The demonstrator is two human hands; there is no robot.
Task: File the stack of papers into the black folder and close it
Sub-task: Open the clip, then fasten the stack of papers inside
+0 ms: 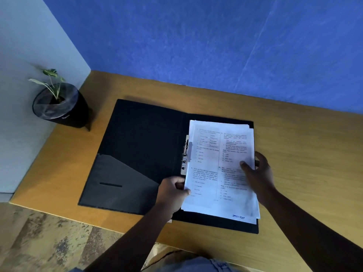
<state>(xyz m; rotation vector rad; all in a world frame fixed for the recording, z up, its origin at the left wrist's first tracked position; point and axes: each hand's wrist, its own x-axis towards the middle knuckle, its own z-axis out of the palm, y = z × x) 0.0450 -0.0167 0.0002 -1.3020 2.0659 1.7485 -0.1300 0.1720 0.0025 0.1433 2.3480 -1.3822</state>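
The folder [141, 154] lies open on the desk [304, 163], the papers [220, 169] on its right half beside the clip [185, 154] (metal). The left hand [172, 191] pinches their left edge; the right hand [257, 171] grips their right edge.

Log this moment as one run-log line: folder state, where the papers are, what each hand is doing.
black folder: open flat | stack of papers: on right half beside clip | left hand: grips left edge | right hand: on right edge
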